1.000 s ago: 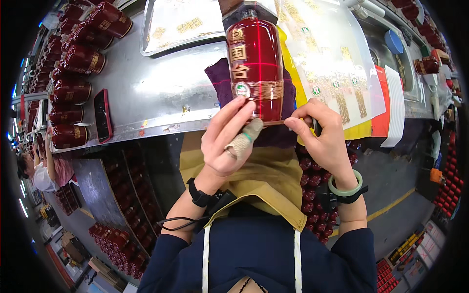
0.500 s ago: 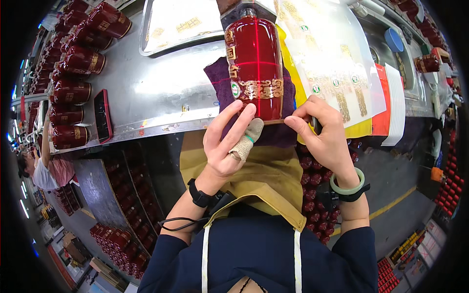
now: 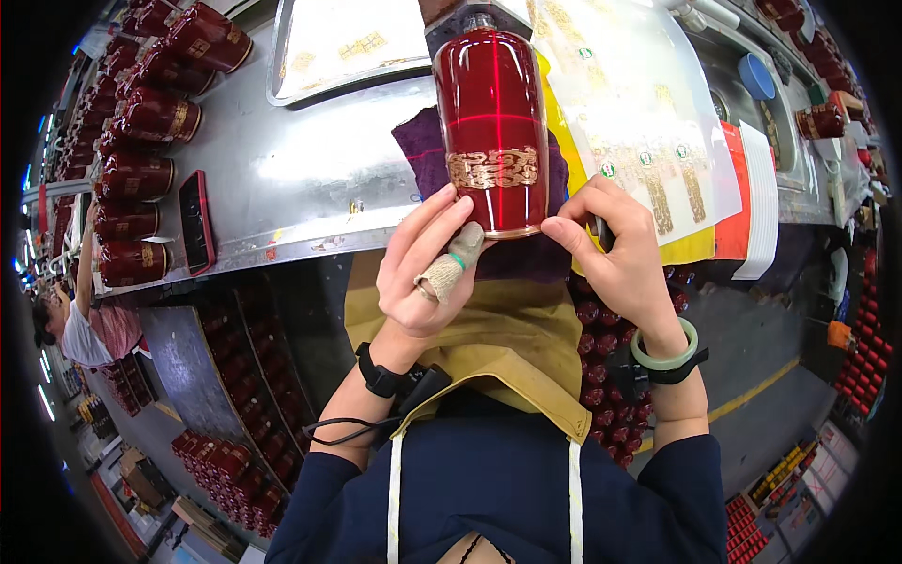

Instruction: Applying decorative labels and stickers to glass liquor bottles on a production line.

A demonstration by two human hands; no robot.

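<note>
Rotated now, red bottle (image 3: 493,132) sits between left hand (image 3: 423,268) and right hand (image 3: 615,249).

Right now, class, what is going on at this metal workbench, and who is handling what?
A person holds a glossy red cylindrical bottle with a gold patterned band up over a steel workbench. The left hand, its thumb wrapped in a beige fabric cot, and the right hand both grip the bottle's lower end. A purple cloth lies beneath it, clear sheets of gold stickers sit to the right, and more red bottles line the bench's left side.
</note>
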